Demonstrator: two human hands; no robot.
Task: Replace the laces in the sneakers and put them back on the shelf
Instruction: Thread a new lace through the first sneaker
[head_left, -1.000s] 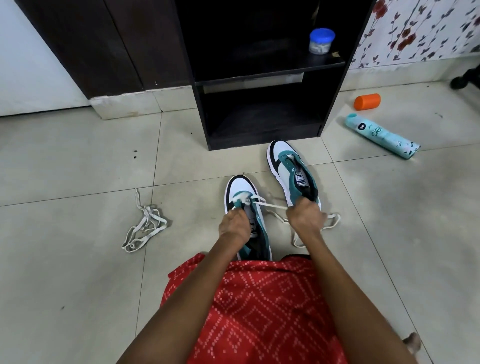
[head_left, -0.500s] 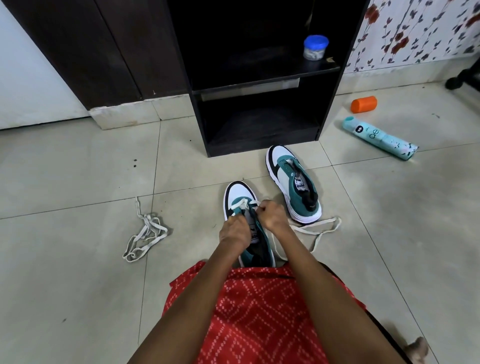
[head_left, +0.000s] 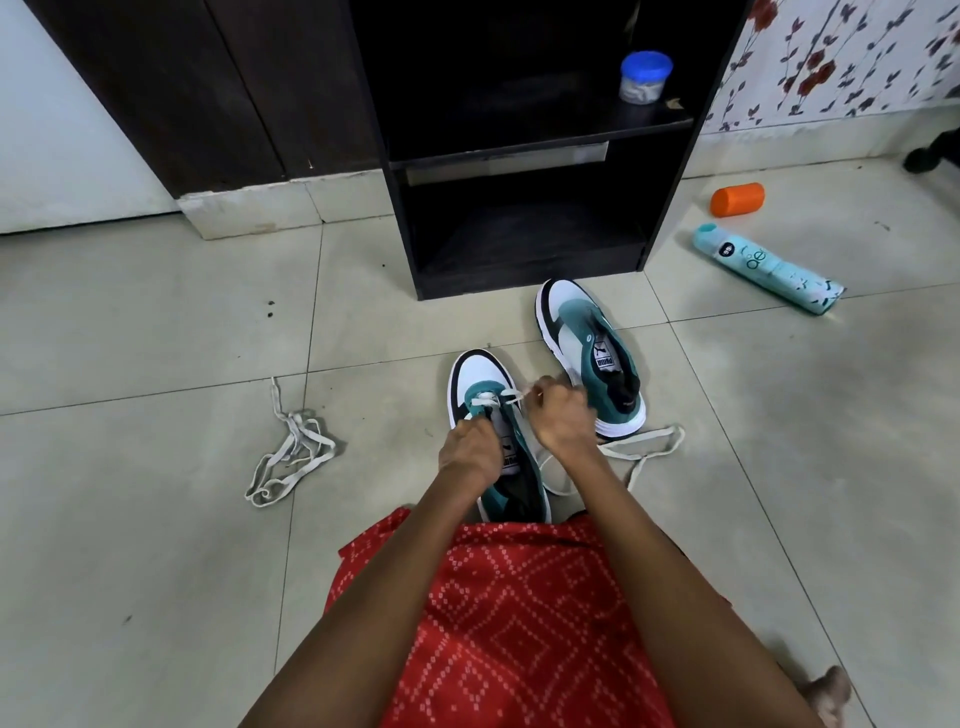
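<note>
Two teal, white and black sneakers sit on the tiled floor. The near sneaker (head_left: 480, 376) lies in front of my lap, with a white lace (head_left: 644, 449) threaded through its front eyelets and trailing to the right. My left hand (head_left: 470, 452) grips the near sneaker at the eyelets on its left side. My right hand (head_left: 561, 415) pinches the lace just right of the tongue. The far sneaker (head_left: 587, 338) stands unlaced beside it. A second loose white lace (head_left: 291, 457) lies bunched on the floor to the left.
A dark open shelf unit (head_left: 670, 208) stands just beyond the sneakers, a blue-lidded jar (head_left: 644, 75) on its upper board. An orange cap (head_left: 737, 198) and a teal spray can (head_left: 763, 267) lie on the floor at right. My red patterned clothing (head_left: 509, 623) covers my lap.
My right hand has come back from the right, where it pulled the lace out, to the near sneaker's eyelets. My left hand has stayed on the sneaker.
</note>
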